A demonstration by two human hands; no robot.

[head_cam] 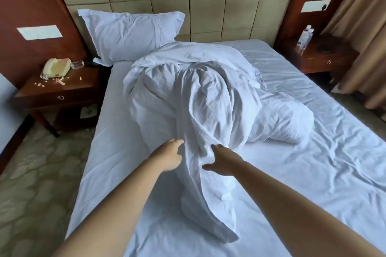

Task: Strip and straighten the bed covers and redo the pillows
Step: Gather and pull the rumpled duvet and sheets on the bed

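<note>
A white duvet (194,98) lies bunched in a long heap down the middle of the bed, over a wrinkled white bottom sheet (313,173). One white pillow (129,35) leans against the padded headboard at the back left. A second white pillow (286,121) lies loose on the sheet to the right of the heap. My left hand (169,156) reaches into a fold of the duvet on its left side, fingertips hidden in the cloth. My right hand (223,158) lies against the fold from the right, fingers spread.
A wooden nightstand (62,89) on the left carries a cream telephone (56,68) and scattered crumbs. Another nightstand (325,56) on the right holds two water bottles (305,37). Brown curtains (363,37) hang at far right. Patterned carpet (37,173) runs along the bed's left side.
</note>
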